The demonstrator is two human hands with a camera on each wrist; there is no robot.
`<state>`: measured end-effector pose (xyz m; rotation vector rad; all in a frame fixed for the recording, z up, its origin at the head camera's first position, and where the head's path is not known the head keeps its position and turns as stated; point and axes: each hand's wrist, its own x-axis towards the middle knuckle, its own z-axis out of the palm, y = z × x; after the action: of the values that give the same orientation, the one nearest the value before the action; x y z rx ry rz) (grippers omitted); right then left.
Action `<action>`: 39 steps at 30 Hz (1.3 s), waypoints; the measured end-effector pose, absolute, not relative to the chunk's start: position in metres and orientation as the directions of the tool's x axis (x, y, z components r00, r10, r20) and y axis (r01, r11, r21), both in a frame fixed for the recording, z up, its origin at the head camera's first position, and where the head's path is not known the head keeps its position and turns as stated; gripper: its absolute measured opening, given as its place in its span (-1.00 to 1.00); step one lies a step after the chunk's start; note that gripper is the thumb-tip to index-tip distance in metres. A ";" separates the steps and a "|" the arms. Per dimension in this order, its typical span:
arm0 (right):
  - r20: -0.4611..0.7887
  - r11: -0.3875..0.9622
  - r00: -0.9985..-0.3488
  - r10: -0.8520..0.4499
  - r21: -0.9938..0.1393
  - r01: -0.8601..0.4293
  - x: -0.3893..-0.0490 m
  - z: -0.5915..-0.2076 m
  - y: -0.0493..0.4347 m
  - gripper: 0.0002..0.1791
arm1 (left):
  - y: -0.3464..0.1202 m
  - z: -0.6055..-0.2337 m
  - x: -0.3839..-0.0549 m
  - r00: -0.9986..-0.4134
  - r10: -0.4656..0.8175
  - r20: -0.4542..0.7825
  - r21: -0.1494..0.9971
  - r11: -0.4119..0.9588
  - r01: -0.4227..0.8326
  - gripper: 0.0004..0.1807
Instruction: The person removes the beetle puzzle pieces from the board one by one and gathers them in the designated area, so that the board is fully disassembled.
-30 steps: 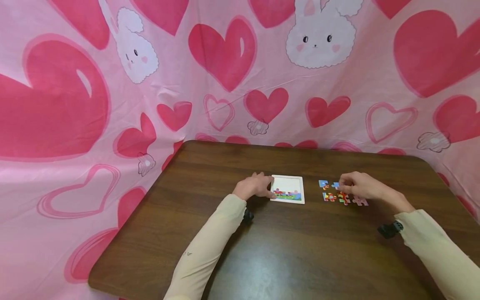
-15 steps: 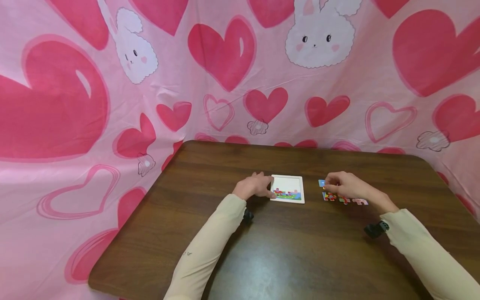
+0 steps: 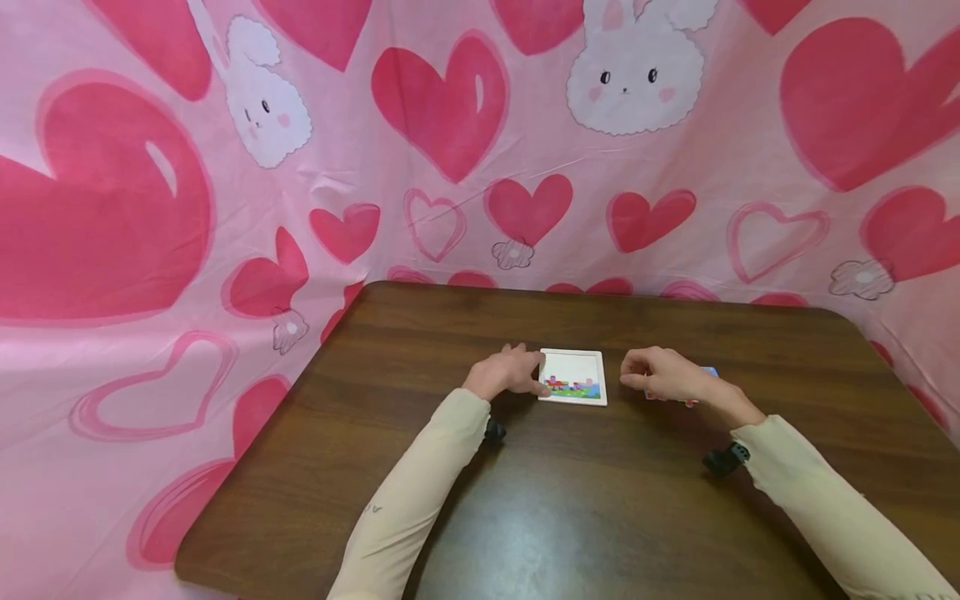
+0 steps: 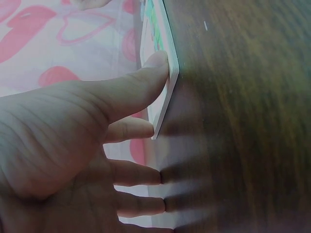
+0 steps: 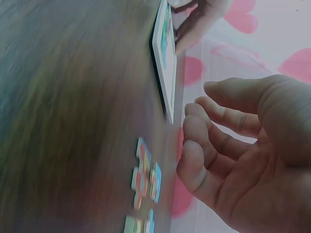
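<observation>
The puzzle tray [image 3: 572, 367], set flat on the brown table [image 3: 480, 517], is partly covered along its left side by the left hand [image 3: 513, 371]. In both wrist views it is seen at a steep slant and cut off by the top edge, so its picture can barely be read there. Most of the loose puzzle pieces [image 5: 141, 182] are hidden from the head camera by the right hand [image 3: 663, 372]; a blue bit is left showing beyond the wrist, and their number cannot be told. In the right wrist view the lowest ones are cut off.

Within the tray's pale rim, the lower part is filled by a colourful strip [image 3: 576, 390], with red shapes above green and blue; the upper part is left bare and white. Whether the strip is made of joined pieces cannot be made out.

The left hand is spread, its thumb laid on the tray's rim, its index fingertip touching a corner and the other fingertips rested on the table. The right hand is held above the table, between tray and pieces, loosely curled, with a gap between thumb and fingertips.
</observation>
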<state>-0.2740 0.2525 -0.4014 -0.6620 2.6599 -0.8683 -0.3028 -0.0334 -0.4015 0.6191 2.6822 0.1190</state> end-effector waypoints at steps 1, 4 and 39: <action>-0.105 0.714 -0.857 -0.504 -0.610 -0.345 -0.274 -0.402 0.250 -0.89 | -0.034 -0.402 -0.303 -0.830 0.435 -0.349 0.164 0.900 0.403 -0.29; -0.099 0.719 -0.857 -0.506 -0.597 -0.355 -0.275 -0.404 0.241 -0.92 | -0.034 -0.403 -0.303 -0.830 0.434 -0.349 0.159 0.901 0.404 -0.29; -0.025 0.696 -0.787 -0.617 -0.484 -0.530 -0.287 -0.420 0.163 -0.80 | -0.032 -0.400 -0.303 -0.830 0.446 -0.336 0.139 0.895 0.424 -0.31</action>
<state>-0.2866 0.1627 -0.4200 -0.9287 2.7195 -0.6892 -0.3034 -0.0322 -0.3997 0.6420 2.6976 0.0826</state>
